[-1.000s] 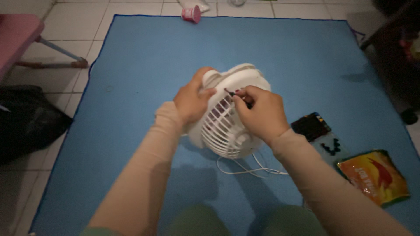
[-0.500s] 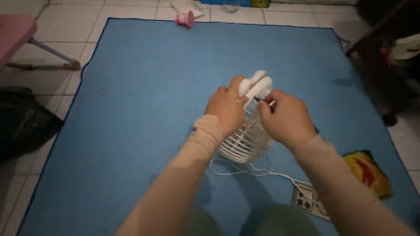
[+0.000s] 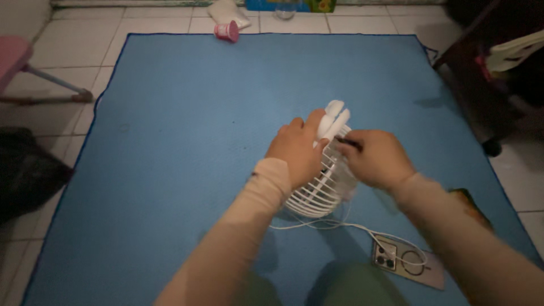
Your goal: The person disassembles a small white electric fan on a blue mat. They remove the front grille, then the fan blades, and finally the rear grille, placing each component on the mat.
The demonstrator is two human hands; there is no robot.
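Two hands gripping white fan, left hand fingers wrapped on it, right hand fingers pinching dark tool

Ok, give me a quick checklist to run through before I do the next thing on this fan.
1. Left hand steadying the white fan: ok, it grips the grille's upper edge.
2. Right hand on the small dark tool: ok, the tool is pinched in the fingers at the fan's top.
3. Tool tip seated: cannot tell, too dark and small.
4. Fan resting on the blue mat: ok.
5. White cord away from the hands: ok, it trails loose towards the phone.
6. Lighting: not ok, the scene is dim.
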